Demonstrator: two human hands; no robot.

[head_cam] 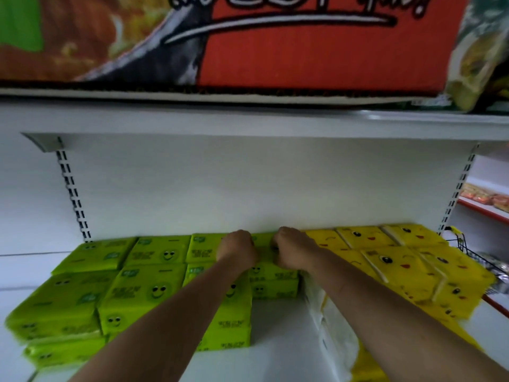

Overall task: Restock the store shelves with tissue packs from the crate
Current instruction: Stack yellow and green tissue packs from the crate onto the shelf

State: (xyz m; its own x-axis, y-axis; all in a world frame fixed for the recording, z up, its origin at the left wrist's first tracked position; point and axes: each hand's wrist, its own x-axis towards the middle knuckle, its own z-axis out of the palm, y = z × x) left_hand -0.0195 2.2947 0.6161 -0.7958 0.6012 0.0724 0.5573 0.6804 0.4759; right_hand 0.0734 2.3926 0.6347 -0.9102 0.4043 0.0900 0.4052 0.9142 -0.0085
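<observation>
A placing step, by the look of it. The left hand (238, 250) and right hand (292, 252) sit side by side on a green pack (263, 243) in the far middle of the shelf (275, 326), fingers curled down onto it, seemingly seating it on its stack. Next it likely needs squaring against the back wall, then letting go. The crate is out of view. Green stacks (137, 293) fill the left and yellow packs (399, 266) crowd the right, touching the right forearm. A wire basket (468, 252) hangs far right.

Lime-green tissue packs (143, 293) and yellow tissue packs (399, 268), all smiley-printed, on a white shelf (275, 326).
</observation>
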